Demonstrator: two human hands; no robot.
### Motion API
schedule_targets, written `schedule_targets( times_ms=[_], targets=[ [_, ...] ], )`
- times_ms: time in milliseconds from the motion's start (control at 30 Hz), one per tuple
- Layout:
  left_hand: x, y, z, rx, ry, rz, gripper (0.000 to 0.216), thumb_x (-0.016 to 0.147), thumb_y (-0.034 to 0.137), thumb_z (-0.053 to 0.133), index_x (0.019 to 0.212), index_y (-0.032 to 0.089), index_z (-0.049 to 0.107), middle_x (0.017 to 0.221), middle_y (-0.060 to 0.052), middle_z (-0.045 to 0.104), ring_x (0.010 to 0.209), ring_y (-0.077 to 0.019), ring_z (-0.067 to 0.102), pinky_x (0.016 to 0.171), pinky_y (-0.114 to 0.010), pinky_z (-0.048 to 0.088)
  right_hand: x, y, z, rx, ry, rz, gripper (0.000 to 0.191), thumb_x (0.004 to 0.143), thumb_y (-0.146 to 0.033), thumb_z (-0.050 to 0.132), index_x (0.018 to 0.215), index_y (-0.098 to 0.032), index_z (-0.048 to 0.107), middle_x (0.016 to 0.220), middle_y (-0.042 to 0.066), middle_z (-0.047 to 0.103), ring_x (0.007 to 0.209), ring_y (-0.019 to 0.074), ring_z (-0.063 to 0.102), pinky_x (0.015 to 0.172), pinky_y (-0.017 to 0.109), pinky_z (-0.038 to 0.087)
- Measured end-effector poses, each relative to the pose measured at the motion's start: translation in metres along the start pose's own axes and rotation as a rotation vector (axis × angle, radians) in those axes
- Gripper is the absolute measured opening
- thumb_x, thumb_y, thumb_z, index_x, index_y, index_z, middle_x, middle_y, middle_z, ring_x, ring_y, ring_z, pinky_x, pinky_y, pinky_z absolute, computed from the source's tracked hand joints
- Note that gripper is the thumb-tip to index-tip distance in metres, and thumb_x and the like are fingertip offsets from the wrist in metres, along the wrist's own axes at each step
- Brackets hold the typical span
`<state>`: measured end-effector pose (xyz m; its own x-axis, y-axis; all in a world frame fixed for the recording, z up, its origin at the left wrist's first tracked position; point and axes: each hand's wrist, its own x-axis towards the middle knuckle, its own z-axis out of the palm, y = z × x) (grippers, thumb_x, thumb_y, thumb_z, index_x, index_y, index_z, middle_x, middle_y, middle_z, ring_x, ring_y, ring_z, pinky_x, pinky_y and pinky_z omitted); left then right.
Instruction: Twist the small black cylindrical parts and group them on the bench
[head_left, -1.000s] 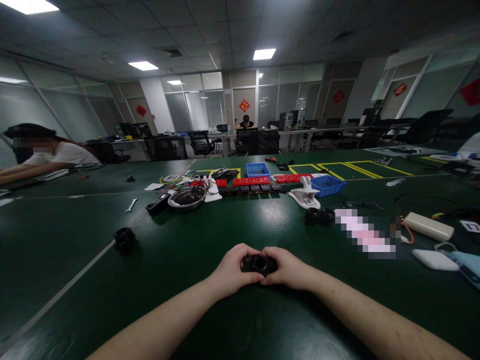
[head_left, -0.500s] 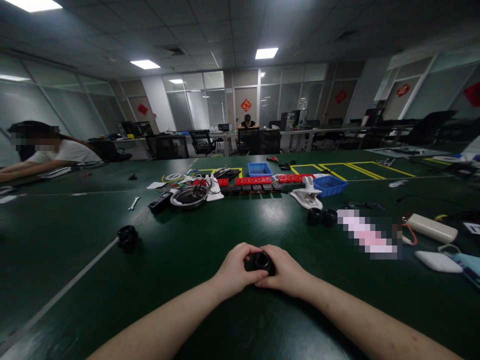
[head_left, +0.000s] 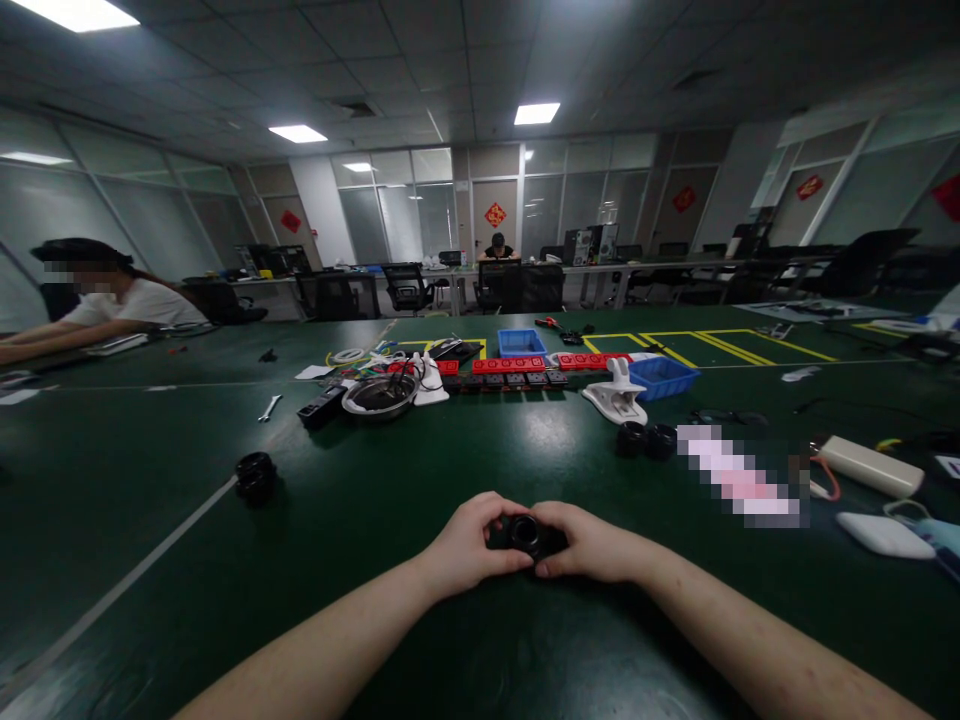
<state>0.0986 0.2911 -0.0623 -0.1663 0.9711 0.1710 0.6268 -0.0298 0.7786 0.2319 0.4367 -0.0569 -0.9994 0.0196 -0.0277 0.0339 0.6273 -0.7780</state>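
Where the green table (head_left: 375,470) lies nearest, the left hand (head_left: 466,542) and right hand (head_left: 595,541) pinch a black part (head_left: 523,547) between them, seemingly a steadying step, the next move calling for even pressure around its round opening (head_left: 526,530).

The left hand (head_left: 469,540) and right hand (head_left: 592,540) are gripping a black part (head_left: 525,533) between them, its round opening facing the camera. To their left on the green worktop (head_left: 375,490), another black piece (head_left: 256,477) is resting, with a wrench (head_left: 270,408) lying beyond it. On the right, two black cylinders (head_left: 631,438) are sitting side by side near a white clip (head_left: 618,398). Farther back, red strips (head_left: 508,365) are lying in a row.
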Motion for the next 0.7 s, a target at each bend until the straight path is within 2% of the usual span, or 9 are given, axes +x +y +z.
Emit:
schedule_targets(
  times_ms=[167,400,600,700],
  targets=[
    [0.0,0.0,0.001,0.01,0.007,-0.011,0.038,0.064,0.03,0.069,0.099,0.021,0.057,0.087,-0.001,0.05,0.073,-0.0131,0.047,0.061,-0.022,0.039,0.001,0.001,0.002,-0.003,0.029,0.044,0.029,0.059,-0.019,0.069,0.086,-0.015,0.06,0.082,-0.001,0.055,0.075,0.0155,0.051,0.065,0.024,0.038],
    [0.0,0.001,0.005,-0.005,0.058,-0.049,0.038,0.06,0.033,0.071,0.093,0.018,0.057,0.085,-0.001,0.05,0.074,-0.0146,0.047,0.063,-0.023,0.039,0.002,0.003,0.009,-0.001,0.111,0.144,0.033,0.053,-0.023,0.073,0.08,-0.015,0.056,0.073,-0.003,0.051,0.068,0.0131,0.047,0.056,0.021,0.035],
    [-0.002,0.004,0.012,-0.008,0.157,-0.143,0.039,0.056,0.029,0.073,0.089,0.017,0.056,0.086,-0.001,0.05,0.075,-0.0159,0.048,0.064,-0.025,0.038,0.006,-0.001,0.02,-0.16,0.244,0.187,0.037,0.049,-0.033,0.074,0.071,-0.016,0.048,0.072,-0.001,0.05,0.065,0.0136,0.046,0.053,0.021,0.032],
    [-0.003,0.007,0.013,0.013,0.193,-0.182,0.036,0.057,0.028,0.072,0.087,0.018,0.055,0.085,-0.001,0.05,0.076,-0.0165,0.048,0.065,-0.025,0.038,0.009,-0.003,0.028,-0.282,0.336,0.192,0.036,0.054,-0.036,0.07,0.07,-0.017,0.045,0.072,0.001,0.051,0.066,0.0148,0.046,0.054,0.023,0.032]
  ],
)
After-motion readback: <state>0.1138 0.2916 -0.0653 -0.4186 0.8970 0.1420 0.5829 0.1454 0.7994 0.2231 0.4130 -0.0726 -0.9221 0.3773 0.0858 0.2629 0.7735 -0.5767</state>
